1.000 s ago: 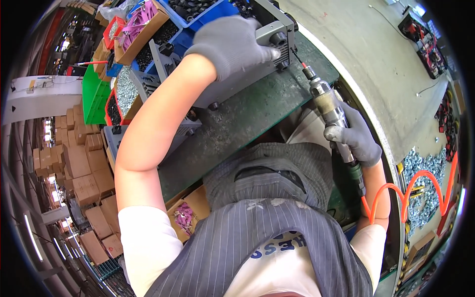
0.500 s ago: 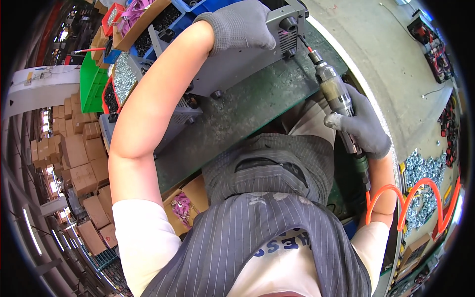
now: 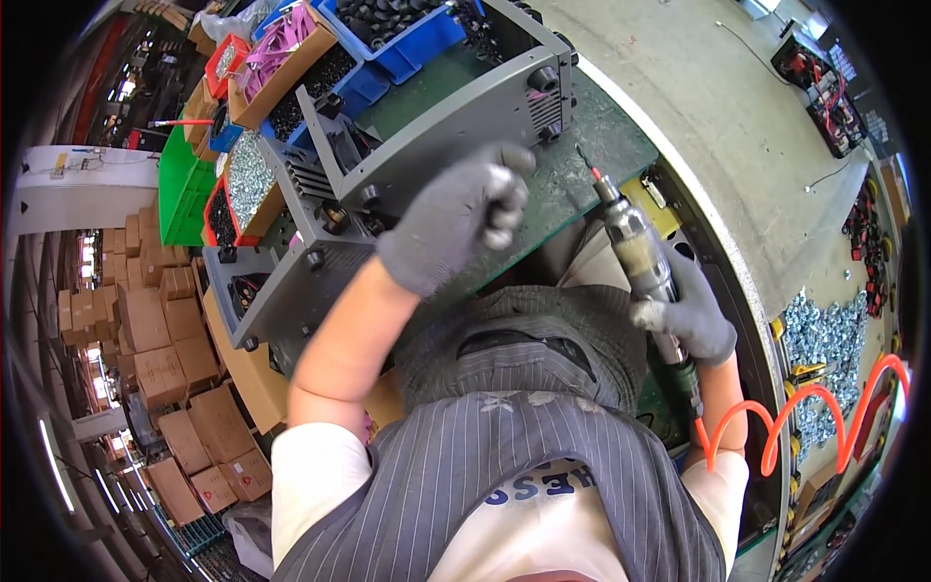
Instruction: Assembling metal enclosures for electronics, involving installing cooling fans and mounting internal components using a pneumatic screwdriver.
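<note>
The person's right hand (image 3: 687, 312) is wrapped firmly around a power screwdriver (image 3: 635, 250), its fingers closed on the barrel and its bit pointing up and away from the body. The left hand (image 3: 448, 221) is loosely curled and slightly blurred; whether it has hold of anything cannot be told. The screwdriver's body lies beyond the near edge of the green bench (image 3: 593, 155), its bit over the bench's right end, where a strip of bench top gives room beside a grey metal case (image 3: 485, 121). That case stands near the bit, apart from it, and behind the left hand, whose contact with it is unclear. A second case (image 3: 320, 281) sits left of that hand. Farther out are blue bins (image 3: 427, 47), an orange coiled hose (image 3: 810, 391) and open floor (image 3: 630, 39).
</note>
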A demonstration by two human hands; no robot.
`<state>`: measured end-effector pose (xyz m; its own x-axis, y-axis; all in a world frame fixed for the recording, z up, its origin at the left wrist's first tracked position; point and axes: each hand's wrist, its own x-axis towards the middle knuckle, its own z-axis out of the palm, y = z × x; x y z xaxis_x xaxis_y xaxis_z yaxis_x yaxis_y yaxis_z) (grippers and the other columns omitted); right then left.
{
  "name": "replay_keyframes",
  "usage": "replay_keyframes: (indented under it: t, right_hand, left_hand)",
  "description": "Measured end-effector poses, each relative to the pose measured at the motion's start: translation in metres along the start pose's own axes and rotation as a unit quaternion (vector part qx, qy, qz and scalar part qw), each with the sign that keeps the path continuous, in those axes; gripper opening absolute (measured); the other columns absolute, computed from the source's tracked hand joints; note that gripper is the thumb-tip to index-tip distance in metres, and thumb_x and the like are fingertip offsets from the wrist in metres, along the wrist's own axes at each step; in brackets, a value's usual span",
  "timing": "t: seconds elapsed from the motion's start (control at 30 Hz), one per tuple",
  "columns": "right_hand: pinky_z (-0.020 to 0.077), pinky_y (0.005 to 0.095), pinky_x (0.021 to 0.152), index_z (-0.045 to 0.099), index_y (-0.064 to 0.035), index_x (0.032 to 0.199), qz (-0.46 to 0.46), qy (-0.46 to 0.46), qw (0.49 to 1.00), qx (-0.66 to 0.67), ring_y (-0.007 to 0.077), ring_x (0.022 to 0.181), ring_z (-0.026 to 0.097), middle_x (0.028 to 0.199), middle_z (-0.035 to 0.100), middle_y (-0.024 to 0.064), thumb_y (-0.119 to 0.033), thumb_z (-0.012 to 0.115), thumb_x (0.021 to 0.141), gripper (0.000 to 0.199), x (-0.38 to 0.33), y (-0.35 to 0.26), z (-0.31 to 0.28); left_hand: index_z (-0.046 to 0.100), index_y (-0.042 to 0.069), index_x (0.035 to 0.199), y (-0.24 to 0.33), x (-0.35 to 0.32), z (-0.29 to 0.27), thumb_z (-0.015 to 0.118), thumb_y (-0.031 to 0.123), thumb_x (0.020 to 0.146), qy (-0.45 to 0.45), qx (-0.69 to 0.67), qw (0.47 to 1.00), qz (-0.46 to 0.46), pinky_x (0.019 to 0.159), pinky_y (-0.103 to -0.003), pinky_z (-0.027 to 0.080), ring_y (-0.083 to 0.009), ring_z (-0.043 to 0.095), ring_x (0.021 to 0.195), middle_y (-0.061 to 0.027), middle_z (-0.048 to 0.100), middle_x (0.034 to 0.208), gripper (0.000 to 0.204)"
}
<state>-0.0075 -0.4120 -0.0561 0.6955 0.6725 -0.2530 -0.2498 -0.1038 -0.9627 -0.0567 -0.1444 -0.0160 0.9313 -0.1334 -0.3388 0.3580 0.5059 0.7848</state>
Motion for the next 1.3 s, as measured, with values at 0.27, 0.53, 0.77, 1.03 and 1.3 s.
replay_keyframes:
  t: [0.27,0.53,0.77,1.03,1.3]
  right_hand:
    - [0.0406,0.0253,0.078,0.052,0.0023,0.118,0.079,-0.036,0.989,0.117,0.0129,0.084,0.051,0.095,0.056,0.0028,-0.03,0.079,0.054,0.076,-0.02,0.019,0.007]
    - [0.0423,0.0247,0.072,0.051,0.0011,0.118,0.067,-0.081,0.993,0.055,0.0106,0.079,0.051,0.092,0.056,0.0021,-0.029,0.081,0.057,0.074,-0.018,0.009,0.028]
    - [0.0438,0.0257,0.069,0.052,0.0008,0.115,0.035,-0.133,0.99,0.01,0.0103,0.076,0.051,0.088,0.057,0.0026,-0.029,0.081,0.061,0.068,-0.009,0.015,0.035]
    - [0.0435,0.0261,0.076,0.048,0.0016,0.124,0.031,-0.163,0.985,0.048,0.0115,0.083,0.052,0.096,0.057,0.0037,-0.027,0.081,0.061,0.077,-0.007,0.017,0.024]
    - [0.0433,0.0332,0.089,0.029,-0.0093,0.14,-0.081,-0.035,0.983,-0.16,0.0256,0.099,0.059,0.108,0.059,0.0144,-0.027,0.078,0.062,0.094,0.006,0.015,-0.001]
  left_hand:
    - [0.047,0.0,0.122,-0.073,0.01,-0.048,0.043,0.016,0.096,0.019,-0.272,0.956,-0.104,0.045,-0.017,0.041,-0.0105,0.05,0.065,-0.0038,0.059,0.082,0.031]
    - [0.051,-0.001,0.116,-0.055,0.008,-0.033,0.045,0.023,0.096,0.051,-0.248,0.967,-0.023,0.045,-0.016,0.033,-0.0047,0.039,0.057,0.0009,0.052,0.075,0.032]
    - [0.051,-0.002,0.114,-0.054,0.004,-0.031,0.044,0.023,0.097,-0.003,-0.252,0.968,-0.012,0.043,-0.016,0.032,-0.0042,0.036,0.05,0.0008,0.051,0.066,0.031]
    - [0.052,-0.003,0.111,-0.053,0.005,-0.021,0.048,0.023,0.095,0.044,-0.074,0.996,0.029,0.044,-0.017,0.032,-0.0041,0.038,0.051,0.001,0.049,0.065,0.032]
    - [0.062,0.002,0.103,-0.035,-0.006,-0.013,0.06,0.033,0.086,-0.005,0.427,0.897,0.115,0.052,-0.023,0.038,-0.0111,0.045,0.056,-0.0027,0.05,0.068,0.035]
